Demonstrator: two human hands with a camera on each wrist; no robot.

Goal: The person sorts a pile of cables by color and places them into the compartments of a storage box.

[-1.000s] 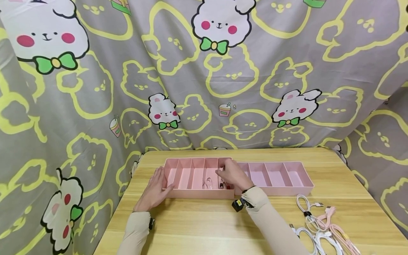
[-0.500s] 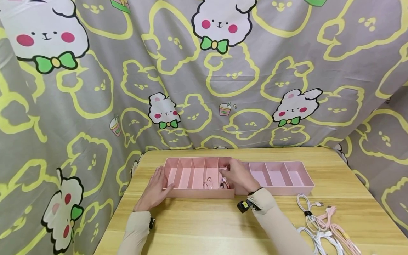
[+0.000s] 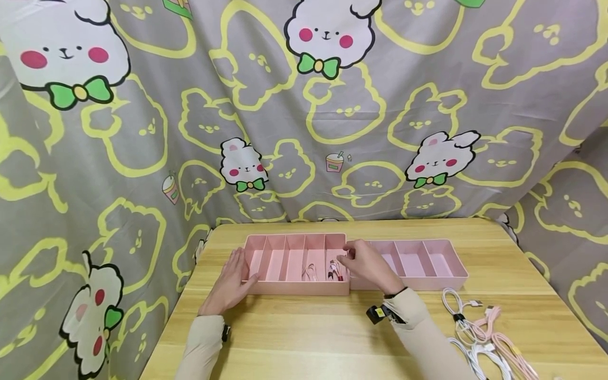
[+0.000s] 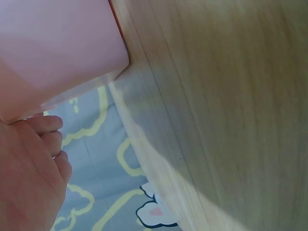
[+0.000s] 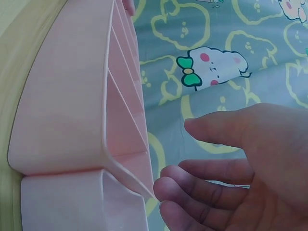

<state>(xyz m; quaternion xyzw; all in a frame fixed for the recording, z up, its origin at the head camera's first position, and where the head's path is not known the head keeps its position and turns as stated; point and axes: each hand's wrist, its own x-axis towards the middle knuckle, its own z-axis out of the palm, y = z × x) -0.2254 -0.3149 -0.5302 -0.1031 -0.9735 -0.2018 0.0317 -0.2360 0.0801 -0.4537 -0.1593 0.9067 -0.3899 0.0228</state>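
A pink divided box (image 3: pixel 299 288) stands toward the back of the table. My left hand (image 3: pixel 230 287) rests against its left end with fingers extended; in the left wrist view, that hand (image 4: pixel 29 178) touches the box wall (image 4: pixel 62 48). Above the box's right end, my right hand (image 3: pixel 372 266) hovers with nothing in its grasp. The right wrist view shows the thumb and fingers of that hand (image 5: pixel 250 178) apart. A bundled cable with dark and red parts (image 3: pixel 335 271) lies in the rightmost compartment. One compartment to the left holds a pale coiled cable (image 3: pixel 311 272).
A lilac divided box (image 3: pixel 410 283) adjoins the pink one on the right, partly covered by my right hand. Several tied white and pink cables (image 3: pixel 480 332) lie at the table's right front. A patterned curtain (image 3: pixel 285 121) hangs behind and left of the table (image 3: pixel 304 338).
My right hand has drawn back to the right out of the rightmost compartment, leaving the bundled cable there in plain sight. The left hand stays in place.
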